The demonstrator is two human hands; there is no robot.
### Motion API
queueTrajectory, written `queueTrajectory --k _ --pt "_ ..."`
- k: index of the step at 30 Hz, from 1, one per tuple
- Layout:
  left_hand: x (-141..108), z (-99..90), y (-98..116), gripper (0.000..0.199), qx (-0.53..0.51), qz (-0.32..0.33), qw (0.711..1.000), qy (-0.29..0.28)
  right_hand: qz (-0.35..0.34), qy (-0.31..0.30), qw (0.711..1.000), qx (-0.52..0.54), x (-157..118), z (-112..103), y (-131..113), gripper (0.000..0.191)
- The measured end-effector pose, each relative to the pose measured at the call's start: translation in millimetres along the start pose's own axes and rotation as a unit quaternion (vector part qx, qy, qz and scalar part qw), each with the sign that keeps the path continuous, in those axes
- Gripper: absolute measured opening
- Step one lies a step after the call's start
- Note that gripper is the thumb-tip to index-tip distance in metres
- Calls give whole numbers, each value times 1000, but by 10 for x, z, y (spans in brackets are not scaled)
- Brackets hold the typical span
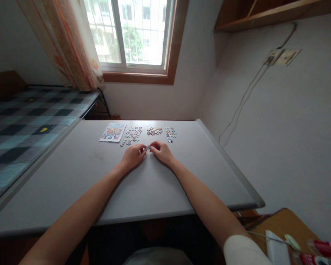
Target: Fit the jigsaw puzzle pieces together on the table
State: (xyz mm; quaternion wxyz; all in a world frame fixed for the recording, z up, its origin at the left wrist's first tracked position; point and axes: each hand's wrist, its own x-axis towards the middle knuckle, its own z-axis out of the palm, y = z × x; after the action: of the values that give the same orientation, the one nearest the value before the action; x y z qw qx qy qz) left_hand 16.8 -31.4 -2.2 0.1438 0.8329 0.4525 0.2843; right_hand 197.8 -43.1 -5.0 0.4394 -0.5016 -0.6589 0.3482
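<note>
My left hand [132, 156] and my right hand [161, 151] rest on a grey table [105, 191], fingertips meeting. Between them they pinch small puzzle pieces [148, 147], too small to tell apart. Just beyond the hands lie three loose groups of jigsaw pieces: a spread-out group [131, 136] on the left, a heap [154, 131] in the middle, a small cluster [170, 134] on the right. A colourful reference picture card [113, 132] lies flat to the left of the pieces.
A bed with a checked blue cover [24, 121] runs along the table's left edge. A window [132, 33] with a curtain [71, 44] is behind. The wall is close on the right. A wooden stool [281, 228] with small items stands at the lower right.
</note>
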Motion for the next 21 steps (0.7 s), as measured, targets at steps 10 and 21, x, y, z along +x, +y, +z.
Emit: queueTrajectory --k 10,21 --pt "10 0 -9 28 6 -11 1000 8 0 -2 1000 -28 -16 1 -30 18" --pt "2 -15 19 27 13 -12 1000 -14 -26 -13 991 -130 -45 4 -57 22"
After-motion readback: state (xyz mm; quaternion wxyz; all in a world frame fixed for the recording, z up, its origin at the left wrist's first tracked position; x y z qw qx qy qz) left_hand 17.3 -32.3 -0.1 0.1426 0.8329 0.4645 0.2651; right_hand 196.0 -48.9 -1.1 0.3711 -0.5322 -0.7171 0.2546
